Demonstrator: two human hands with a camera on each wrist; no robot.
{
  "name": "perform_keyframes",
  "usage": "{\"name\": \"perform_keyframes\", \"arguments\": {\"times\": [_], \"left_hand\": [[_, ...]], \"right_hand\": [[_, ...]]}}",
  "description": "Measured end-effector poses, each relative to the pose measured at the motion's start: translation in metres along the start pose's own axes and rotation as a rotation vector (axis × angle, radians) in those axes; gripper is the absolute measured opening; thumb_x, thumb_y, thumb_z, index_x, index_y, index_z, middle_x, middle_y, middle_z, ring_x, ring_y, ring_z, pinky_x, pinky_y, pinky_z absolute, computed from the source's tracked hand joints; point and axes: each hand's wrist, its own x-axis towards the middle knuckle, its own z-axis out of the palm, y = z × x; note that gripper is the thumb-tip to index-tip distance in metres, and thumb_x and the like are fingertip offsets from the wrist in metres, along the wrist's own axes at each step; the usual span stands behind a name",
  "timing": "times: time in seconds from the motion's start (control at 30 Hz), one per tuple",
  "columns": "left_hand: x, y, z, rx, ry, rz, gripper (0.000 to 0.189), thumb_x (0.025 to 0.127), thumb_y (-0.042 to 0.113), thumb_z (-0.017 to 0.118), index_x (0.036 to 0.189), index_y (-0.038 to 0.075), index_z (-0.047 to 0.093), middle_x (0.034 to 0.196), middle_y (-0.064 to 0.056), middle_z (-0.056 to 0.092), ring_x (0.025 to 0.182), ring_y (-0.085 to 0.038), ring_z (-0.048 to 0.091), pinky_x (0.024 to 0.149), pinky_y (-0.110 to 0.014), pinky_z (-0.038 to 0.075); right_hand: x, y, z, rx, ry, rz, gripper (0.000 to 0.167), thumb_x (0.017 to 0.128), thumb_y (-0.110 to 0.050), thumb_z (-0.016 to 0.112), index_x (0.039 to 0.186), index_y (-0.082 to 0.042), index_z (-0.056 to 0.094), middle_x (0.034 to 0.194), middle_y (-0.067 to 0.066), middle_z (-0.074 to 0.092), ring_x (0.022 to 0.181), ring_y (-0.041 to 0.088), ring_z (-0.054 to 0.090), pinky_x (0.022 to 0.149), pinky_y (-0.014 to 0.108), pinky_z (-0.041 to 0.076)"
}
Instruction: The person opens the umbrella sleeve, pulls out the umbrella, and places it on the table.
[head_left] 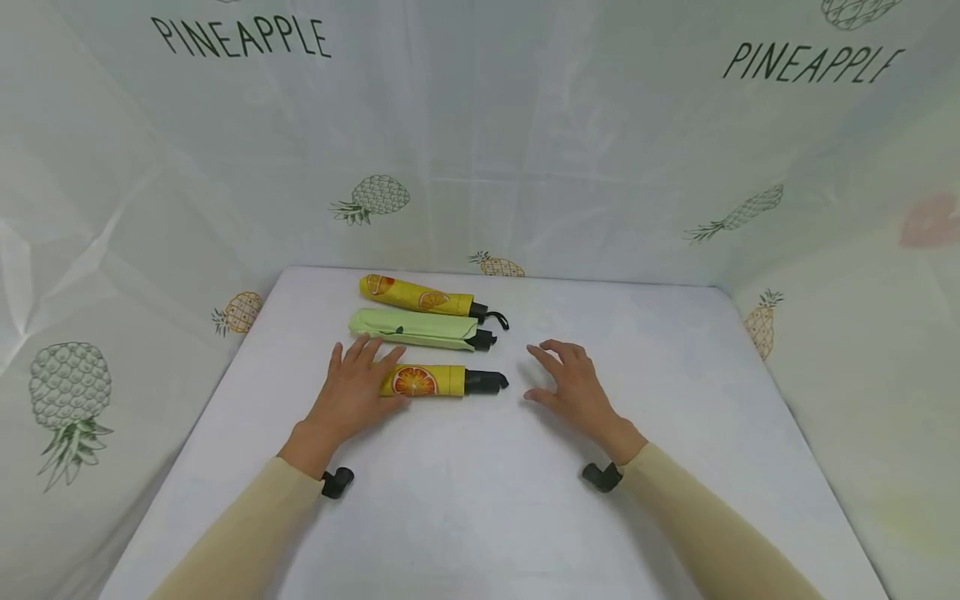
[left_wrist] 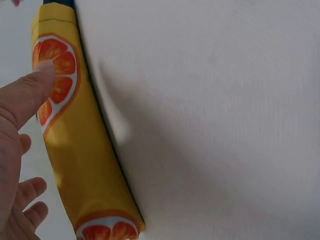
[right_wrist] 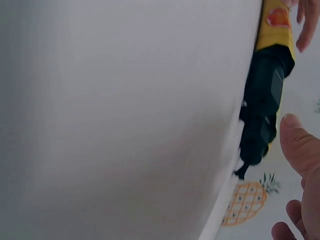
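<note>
Three folded umbrellas lie side by side on the white table. The closest is a yellow umbrella with orange slices (head_left: 438,381), its black handle (head_left: 483,382) pointing right. My left hand (head_left: 349,395) is spread over its left end and hides that part. In the left wrist view the thumb (left_wrist: 35,92) overlaps the printed cover, while the other fingers stand apart beyond it. Behind lie a light green umbrella (head_left: 416,328) and a second yellow umbrella (head_left: 412,297) with a wrist loop. To the right of the handles, my right hand (head_left: 576,393) hovers with fingers loosely bent, holding nothing.
The white table (head_left: 480,517) runs up to a pale curtain (head_left: 480,125) printed with pineapples, which also hangs along both sides. Small black wrist devices (head_left: 339,482) sit on both wrists at the cuffs of the beige sleeves (head_left: 247,533).
</note>
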Motion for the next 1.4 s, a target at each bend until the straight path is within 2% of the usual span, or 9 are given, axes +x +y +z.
{"name": "perform_keyframes", "arguments": {"times": [0.13,0.3,0.5,0.7,0.97,1.13,1.4], "left_hand": [[0.006,0.009,0.005,-0.007,-0.007,0.039,0.085,0.088,0.054,0.081,0.159,0.019,0.049,0.164,-0.02,0.04,0.153,-0.046,0.032,0.125,-0.068,0.015],[0.011,0.014,0.009,0.009,-0.031,0.055,0.086,0.089,0.054,0.081,0.159,0.017,0.047,0.161,-0.019,0.043,0.15,-0.045,0.035,0.125,-0.065,0.02],[0.016,0.01,0.018,0.04,-0.024,0.071,0.085,0.089,0.056,0.08,0.157,0.016,0.05,0.155,-0.017,0.05,0.146,-0.042,0.042,0.124,-0.065,0.023],[0.02,0.007,0.027,0.064,-0.022,0.107,0.074,0.093,0.057,0.076,0.149,0.013,0.057,0.139,-0.013,0.06,0.134,-0.038,0.051,0.118,-0.063,0.034],[0.023,0.005,0.032,0.173,0.044,0.177,0.06,0.094,0.056,0.075,0.126,0.007,0.059,0.117,-0.012,0.063,0.113,-0.034,0.06,0.104,-0.058,0.046],[0.024,0.002,0.033,0.232,0.056,0.216,0.058,0.094,0.055,0.075,0.121,0.006,0.057,0.105,-0.01,0.062,0.099,-0.03,0.062,0.09,-0.051,0.052],[0.027,0.003,0.026,0.197,0.033,0.201,0.06,0.083,0.042,0.088,0.118,0.008,0.052,0.101,-0.008,0.062,0.092,-0.027,0.06,0.083,-0.046,0.052]], "right_hand": [[0.009,-0.009,0.011,-0.003,-0.041,-0.054,0.079,0.083,-0.032,0.09,0.152,-0.014,0.056,0.146,0.013,0.051,0.133,0.041,0.047,0.104,0.061,0.043],[0.016,-0.019,0.021,0.001,-0.086,-0.073,0.076,0.085,-0.034,0.089,0.152,-0.016,0.057,0.144,0.01,0.053,0.132,0.038,0.047,0.103,0.059,0.044],[0.023,-0.028,0.029,0.012,-0.11,-0.087,0.07,0.087,-0.035,0.088,0.148,-0.015,0.06,0.141,0.011,0.057,0.13,0.039,0.049,0.101,0.059,0.046],[0.026,-0.033,0.034,0.003,-0.154,-0.054,0.066,0.087,-0.036,0.087,0.145,-0.016,0.062,0.141,0.01,0.056,0.129,0.036,0.048,0.103,0.056,0.046],[0.029,-0.035,0.038,0.005,-0.147,-0.043,0.062,0.088,-0.037,0.087,0.142,-0.016,0.064,0.141,0.008,0.056,0.128,0.033,0.049,0.103,0.054,0.046],[0.03,-0.035,0.041,0.009,-0.147,-0.047,0.061,0.088,-0.038,0.086,0.14,-0.016,0.064,0.141,0.009,0.056,0.127,0.034,0.049,0.103,0.054,0.045],[0.03,-0.038,0.041,0.031,-0.102,-0.071,0.056,0.088,-0.032,0.087,0.136,-0.014,0.065,0.136,0.01,0.058,0.126,0.035,0.049,0.104,0.055,0.044]]}}
